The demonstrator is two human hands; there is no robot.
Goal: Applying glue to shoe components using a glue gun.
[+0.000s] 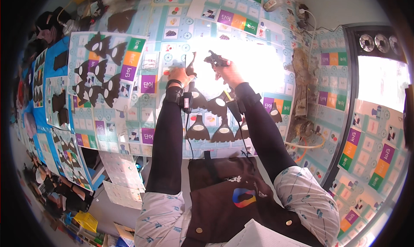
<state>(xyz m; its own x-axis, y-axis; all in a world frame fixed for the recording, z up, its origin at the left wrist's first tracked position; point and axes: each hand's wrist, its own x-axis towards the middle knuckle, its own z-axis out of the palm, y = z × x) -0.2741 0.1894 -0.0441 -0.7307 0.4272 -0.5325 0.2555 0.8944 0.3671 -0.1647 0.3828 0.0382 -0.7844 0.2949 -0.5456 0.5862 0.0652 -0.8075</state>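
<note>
The right hand was closed around a dark tool, perhaps a glue gun, while the left hand pinched a small dark cut-out just beside its tip, both over the glare-washed middle of the table. With fingers so near the tip, a slip could have smeared or burned them, I judged. The bell-shaped cut-outs near the table's front edge lay under the forearms and could have been brushed off.

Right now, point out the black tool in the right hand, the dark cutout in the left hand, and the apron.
Black tool (217,60), head view, on its body above the right hand.
Dark cutout (190,64), head view, on its middle.
Apron (224,204), head view, on its front panel.
</note>
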